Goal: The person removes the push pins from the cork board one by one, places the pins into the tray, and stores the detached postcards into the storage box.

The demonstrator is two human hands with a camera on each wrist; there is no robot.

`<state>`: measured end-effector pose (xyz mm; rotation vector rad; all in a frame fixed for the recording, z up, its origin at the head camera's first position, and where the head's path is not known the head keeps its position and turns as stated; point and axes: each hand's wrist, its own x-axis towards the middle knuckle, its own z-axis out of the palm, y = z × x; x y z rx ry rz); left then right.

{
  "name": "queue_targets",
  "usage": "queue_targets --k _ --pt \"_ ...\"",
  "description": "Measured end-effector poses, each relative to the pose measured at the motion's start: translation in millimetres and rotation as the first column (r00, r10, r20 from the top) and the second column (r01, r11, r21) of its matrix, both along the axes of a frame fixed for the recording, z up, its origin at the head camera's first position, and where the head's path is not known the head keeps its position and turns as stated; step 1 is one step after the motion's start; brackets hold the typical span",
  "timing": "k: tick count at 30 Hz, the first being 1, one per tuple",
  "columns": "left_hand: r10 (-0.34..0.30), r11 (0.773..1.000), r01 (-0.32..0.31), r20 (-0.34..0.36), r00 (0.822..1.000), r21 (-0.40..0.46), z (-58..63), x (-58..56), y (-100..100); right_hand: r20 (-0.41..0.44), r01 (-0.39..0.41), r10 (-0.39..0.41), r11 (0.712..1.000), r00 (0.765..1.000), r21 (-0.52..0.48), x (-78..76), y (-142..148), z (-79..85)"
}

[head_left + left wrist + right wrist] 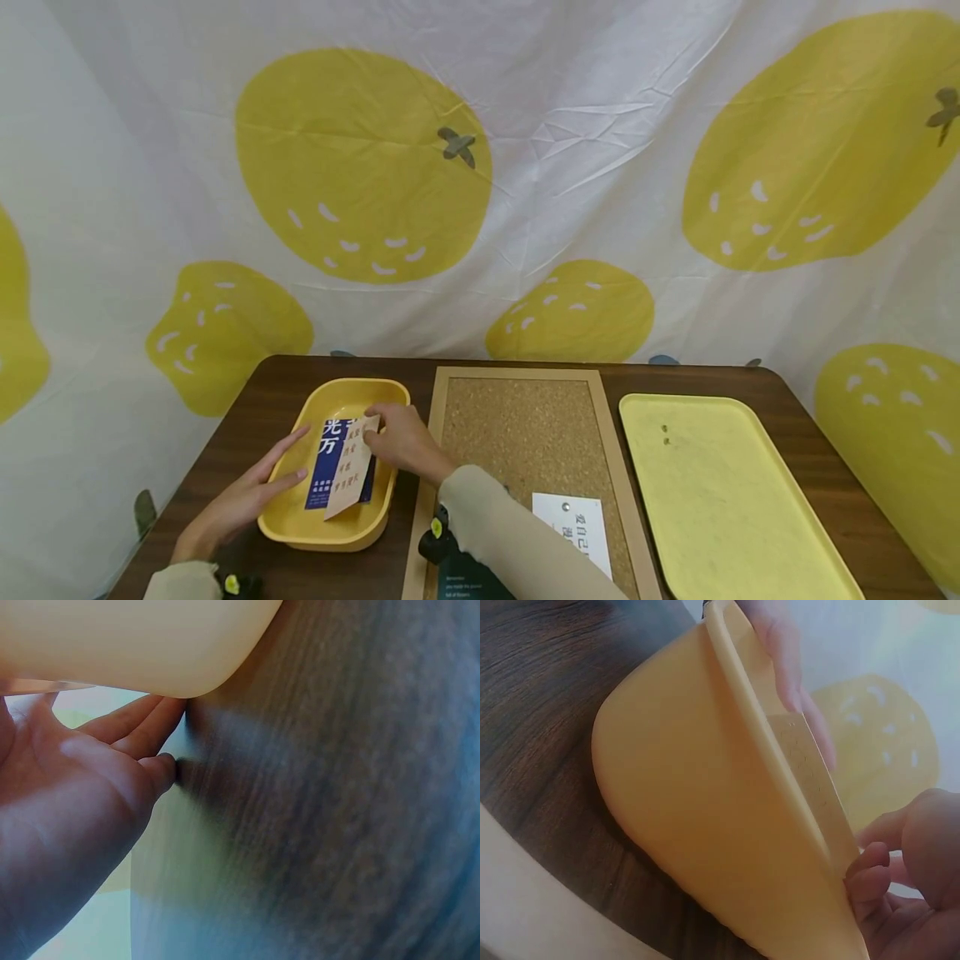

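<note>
A yellow plastic basin [335,533] stands at the left of the table. Inside it lies a dark blue card [321,471] with white characters. Over that card slants a pale pink card [347,477] with brown characters, whose upper end my right hand [405,437] pinches between thumb and fingers. In the right wrist view the pink card [810,761] rises beyond the basin's rim. My left hand [243,500] rests at the basin's left side, fingers straight, thumb over the rim. The left wrist view has its fingers [154,727] beside the basin's outer wall, low near the tabletop.
A wood-framed cork board [525,433] lies mid-table, with a white card [573,521] pinned to it. Partly under my right sleeve is a dark green card [468,579]. At the right lies a yellow tray [720,492] holding two small pins [665,435]. A lemon-print curtain [585,183] hangs behind.
</note>
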<state>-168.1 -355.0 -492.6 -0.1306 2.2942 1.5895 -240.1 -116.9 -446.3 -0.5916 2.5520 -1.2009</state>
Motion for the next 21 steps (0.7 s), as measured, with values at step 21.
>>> queue_targets --k 21 --pt "-0.006 1.000 0.006 0.008 1.000 0.017 2.0 0.6 1.0 -0.015 0.036 -0.035 0.998 0.999 0.051 0.3 0.0 4.8"
